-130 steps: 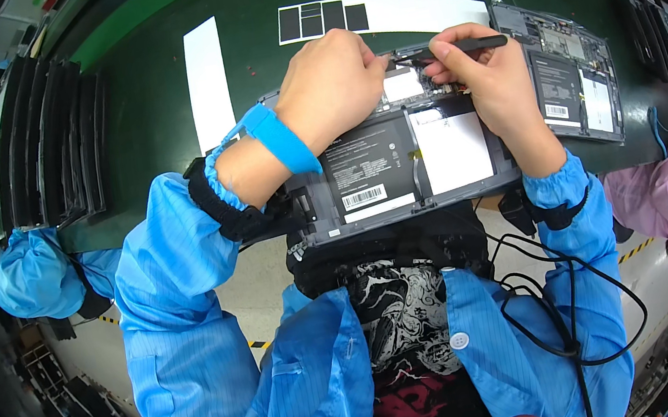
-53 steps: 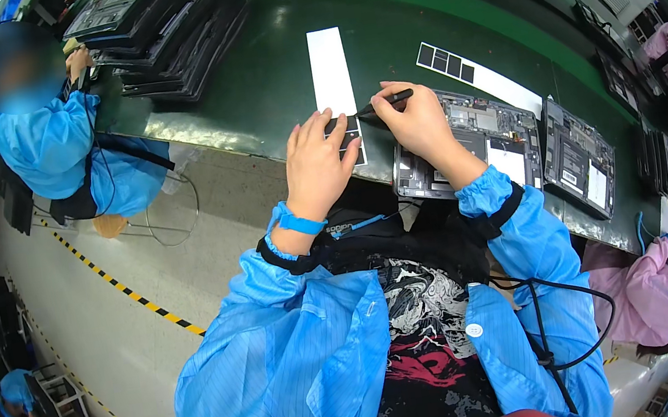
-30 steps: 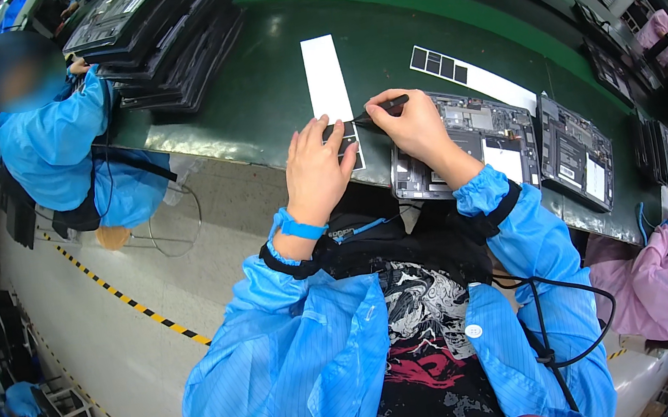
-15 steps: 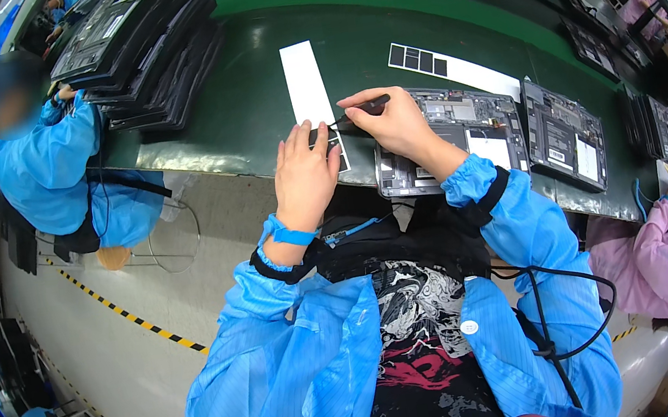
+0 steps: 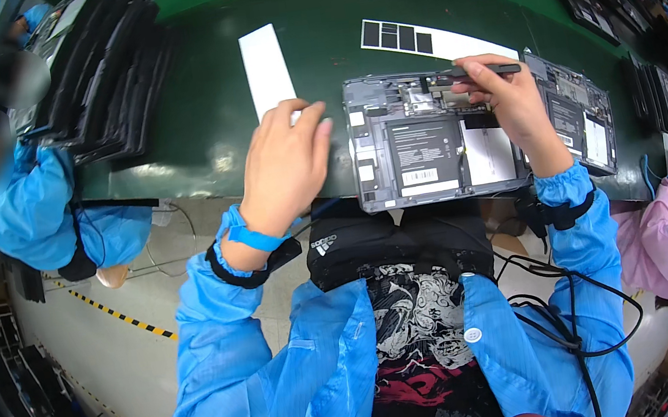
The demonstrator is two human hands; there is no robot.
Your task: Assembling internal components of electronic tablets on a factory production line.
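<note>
While right hand (image 5: pixel 511 102) pinches a dark tool (image 5: pixel 479 70) over the opened laptop (image 5: pixel 427 140) — left hand (image 5: pixel 284 168) hovers beside it, grip loose, empty.

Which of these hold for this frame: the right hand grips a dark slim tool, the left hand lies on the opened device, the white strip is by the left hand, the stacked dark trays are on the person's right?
1. The right hand grips a dark slim tool over the opened device. True.
2. The left hand lies on the opened device. False: it is on the green table, just left of the device.
3. The white strip lies by the left hand's fingertips. True.
4. The stacked dark trays are on the person's right. False: they are on the left.
</note>
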